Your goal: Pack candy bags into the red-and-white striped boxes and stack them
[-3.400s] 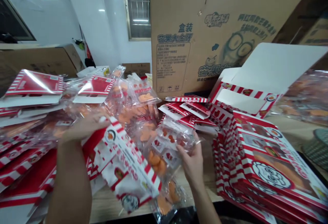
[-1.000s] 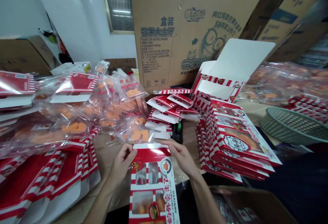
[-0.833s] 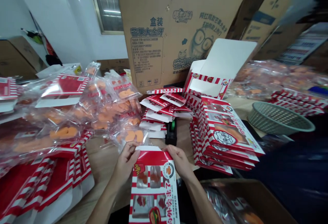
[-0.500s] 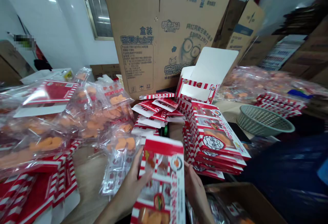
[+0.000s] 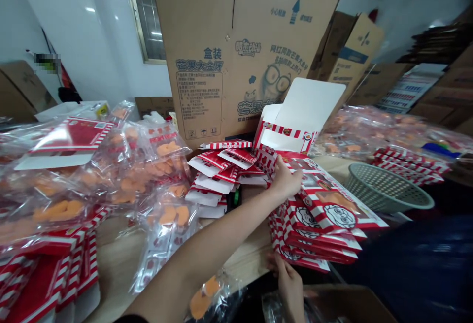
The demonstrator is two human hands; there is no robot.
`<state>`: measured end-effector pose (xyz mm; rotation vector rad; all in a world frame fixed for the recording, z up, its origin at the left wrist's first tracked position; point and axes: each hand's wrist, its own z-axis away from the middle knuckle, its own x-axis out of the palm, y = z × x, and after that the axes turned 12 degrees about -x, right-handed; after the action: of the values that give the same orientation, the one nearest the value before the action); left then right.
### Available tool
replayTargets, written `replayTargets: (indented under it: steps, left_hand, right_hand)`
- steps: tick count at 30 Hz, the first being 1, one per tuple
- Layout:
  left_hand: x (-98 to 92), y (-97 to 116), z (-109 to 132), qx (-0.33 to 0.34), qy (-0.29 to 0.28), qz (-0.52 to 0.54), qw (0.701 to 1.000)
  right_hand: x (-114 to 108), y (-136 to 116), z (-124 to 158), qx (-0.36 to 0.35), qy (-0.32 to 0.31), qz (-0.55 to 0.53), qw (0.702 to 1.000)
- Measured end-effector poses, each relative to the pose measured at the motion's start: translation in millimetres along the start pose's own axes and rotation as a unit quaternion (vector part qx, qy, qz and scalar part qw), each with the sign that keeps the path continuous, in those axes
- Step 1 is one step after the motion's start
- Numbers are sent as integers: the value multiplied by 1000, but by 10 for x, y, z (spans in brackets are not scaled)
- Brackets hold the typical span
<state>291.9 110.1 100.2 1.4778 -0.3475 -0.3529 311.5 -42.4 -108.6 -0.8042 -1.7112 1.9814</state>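
Note:
My left arm reaches across the table to a stack of red-and-white striped window boxes [image 5: 318, 244] on the right. My left hand [image 5: 286, 180] is closed on the far left edge of the top box [image 5: 334, 207], which lies on the stack. My right hand [image 5: 290, 286] is low at the front, its fingers spread against the bottom corner of the same stack and holding nothing. A clear bag of orange sweets [image 5: 166, 229] lies on the wooden table under my left forearm.
A big printed carton [image 5: 229, 52] stands behind. An open white-lidded box [image 5: 306, 111] and folded flat boxes [image 5: 221, 165] lie in the middle. Heaps of sweet bags [image 5: 111, 165] fill the left. A green basket [image 5: 384, 190] sits to the right, and a brown carton [image 5: 347, 303] is below.
The filled box that both hands held in front of me has moved right onto the stack. My left arm stretched across with it; my right hand dropped to the stack's base.

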Motion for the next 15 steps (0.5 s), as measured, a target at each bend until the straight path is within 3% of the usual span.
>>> replayTargets:
  steps: [3,5,8,11,15]
  left_hand:
    - [-399,55,-134,23,99,-88,991]
    - [-827,93,-279,29,196,-137,971]
    - [-1515,62,-499,-14,324,-189,927]
    - [-2004,-57,-614,-41,355,-231,905]
    - [-2277,-60,-570,9,354,-266,897]
  right_hand:
    - [-62,-30,-49,-4,-10,12,1000]
    - [-74,-24,-39,-19,-26,19,999]
    - [-49,-33,29,-40,-72,20,996]
    - [39,-137,111,-72,-109,37,991]
    - [316,-395,192,-125,-161,59,977]
